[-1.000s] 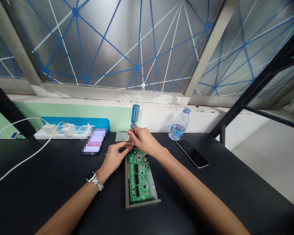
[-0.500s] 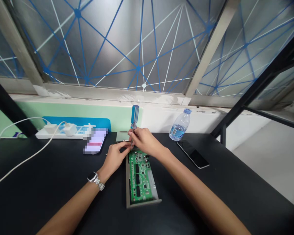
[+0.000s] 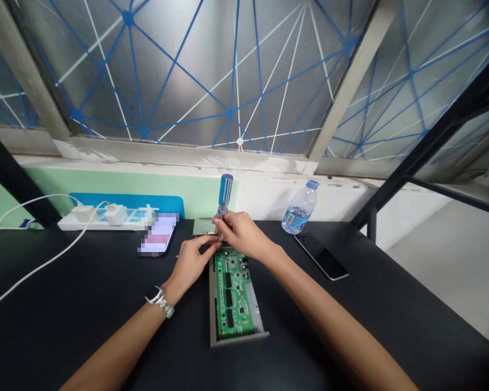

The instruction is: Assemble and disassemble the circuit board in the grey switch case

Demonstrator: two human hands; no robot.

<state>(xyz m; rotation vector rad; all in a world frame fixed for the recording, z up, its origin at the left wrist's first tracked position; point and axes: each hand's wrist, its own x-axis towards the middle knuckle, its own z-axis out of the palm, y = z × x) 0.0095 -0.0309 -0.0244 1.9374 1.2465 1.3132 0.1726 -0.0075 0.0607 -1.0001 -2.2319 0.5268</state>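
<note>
My right hand point(image 3: 239, 232) is closed around the shank of a screwdriver point(image 3: 225, 190) with a blue, clear-striped handle. The tool stands nearly upright, its tip down at the far end of a green circuit board point(image 3: 235, 296). That board lies in a shallow grey metal tray point(image 3: 213, 326) on the black table. Beside the screwdriver tip, the thumb and fingers of my left hand point(image 3: 191, 259) are pinched together at the tray's far edge. Whatever sits between them is too small to make out. My fingers hide the tip itself.
Behind the hands lies a flat pale panel point(image 3: 202, 226). To the left are a lit phone point(image 3: 160, 236) and a white power strip point(image 3: 71, 222) with plugs and cables. A water bottle point(image 3: 299, 209) and a dark phone point(image 3: 321, 256) are on the right. A wall point(image 3: 261, 198) borders the back.
</note>
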